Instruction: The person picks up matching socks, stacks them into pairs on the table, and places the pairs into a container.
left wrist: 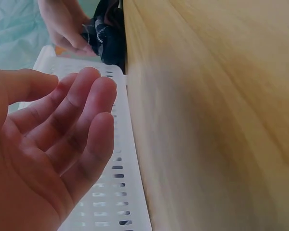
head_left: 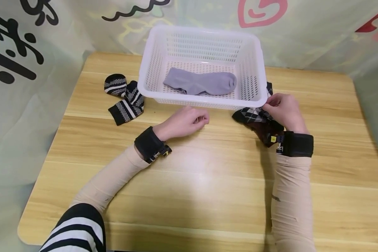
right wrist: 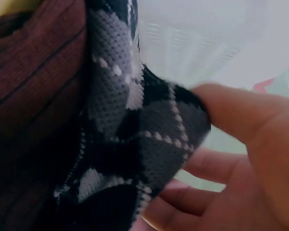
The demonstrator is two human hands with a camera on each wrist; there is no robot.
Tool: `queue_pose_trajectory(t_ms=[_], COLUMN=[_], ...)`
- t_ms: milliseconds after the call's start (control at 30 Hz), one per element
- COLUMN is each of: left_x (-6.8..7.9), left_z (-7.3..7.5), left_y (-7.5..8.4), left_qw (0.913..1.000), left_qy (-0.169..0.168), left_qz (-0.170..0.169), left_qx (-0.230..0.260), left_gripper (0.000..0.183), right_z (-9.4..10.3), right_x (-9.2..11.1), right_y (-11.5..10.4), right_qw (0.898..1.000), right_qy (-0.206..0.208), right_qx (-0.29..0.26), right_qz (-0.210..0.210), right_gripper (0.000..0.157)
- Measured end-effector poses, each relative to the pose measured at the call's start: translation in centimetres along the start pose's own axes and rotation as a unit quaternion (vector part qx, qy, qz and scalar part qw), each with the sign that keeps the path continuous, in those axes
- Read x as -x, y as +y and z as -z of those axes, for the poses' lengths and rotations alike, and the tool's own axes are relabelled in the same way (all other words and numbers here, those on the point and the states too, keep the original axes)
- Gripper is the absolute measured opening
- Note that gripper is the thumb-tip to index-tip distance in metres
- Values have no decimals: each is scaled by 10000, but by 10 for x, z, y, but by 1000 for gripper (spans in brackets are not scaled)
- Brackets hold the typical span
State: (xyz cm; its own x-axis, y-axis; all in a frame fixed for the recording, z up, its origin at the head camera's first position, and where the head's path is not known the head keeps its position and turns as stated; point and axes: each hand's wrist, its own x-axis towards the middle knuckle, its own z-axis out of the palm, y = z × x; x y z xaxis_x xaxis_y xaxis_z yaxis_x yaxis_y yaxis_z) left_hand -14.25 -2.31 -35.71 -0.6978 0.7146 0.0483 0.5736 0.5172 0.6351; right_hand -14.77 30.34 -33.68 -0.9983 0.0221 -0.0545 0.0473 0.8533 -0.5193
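My right hand (head_left: 285,110) is at the right front corner of the white basket (head_left: 204,100), with thumb and fingers pinching a black and grey argyle sock (right wrist: 164,130). Against that sock lies a dark maroon ribbed sock (right wrist: 31,86), partly under it and my hand in the head view. My left hand (head_left: 184,122) holds nothing. Its fingers are loosely bent in front of the basket's near wall, palm toward the camera in the left wrist view. Inside the basket a plain grey sock (head_left: 201,82) lies flat on the perforated floor.
Left of the basket, a black and white patterned sock (head_left: 133,101) lies bent on the wooden table (head_left: 189,196). A printed curtain (head_left: 201,14) hangs behind the table and along its sides.
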Motion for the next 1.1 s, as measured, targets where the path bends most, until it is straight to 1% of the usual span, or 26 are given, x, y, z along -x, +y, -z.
queue_pose_trajectory(t_ms=[267, 400, 533, 767, 1100], left_x=[0, -1, -3, -5, -2], left_z=[-3, -3, -3, -1, -1], left_y=[-2, -2, -3, -6, -9], left_qw=[9999, 9998, 9998, 9997, 9996], left_qy=[-80, -140, -171, -203, -207], left_qz=[111, 122, 85, 119, 189], left_qx=[2, 16, 27, 66, -70], left_gripper=[17, 17, 18, 18, 17], right_z=[0, 2, 3, 3, 8], right_x=[4, 5, 5, 4, 5], right_y=[0, 2, 3, 3, -1], right_qw=[9990, 9978, 9977, 9990, 9976], right_qy=[-412, -581, -484, -104, 227], right_qx=[150, 215, 270, 298, 127], right_qz=[-82, -249, -385, -308, -641], right_gripper=[23, 25, 25, 24, 29])
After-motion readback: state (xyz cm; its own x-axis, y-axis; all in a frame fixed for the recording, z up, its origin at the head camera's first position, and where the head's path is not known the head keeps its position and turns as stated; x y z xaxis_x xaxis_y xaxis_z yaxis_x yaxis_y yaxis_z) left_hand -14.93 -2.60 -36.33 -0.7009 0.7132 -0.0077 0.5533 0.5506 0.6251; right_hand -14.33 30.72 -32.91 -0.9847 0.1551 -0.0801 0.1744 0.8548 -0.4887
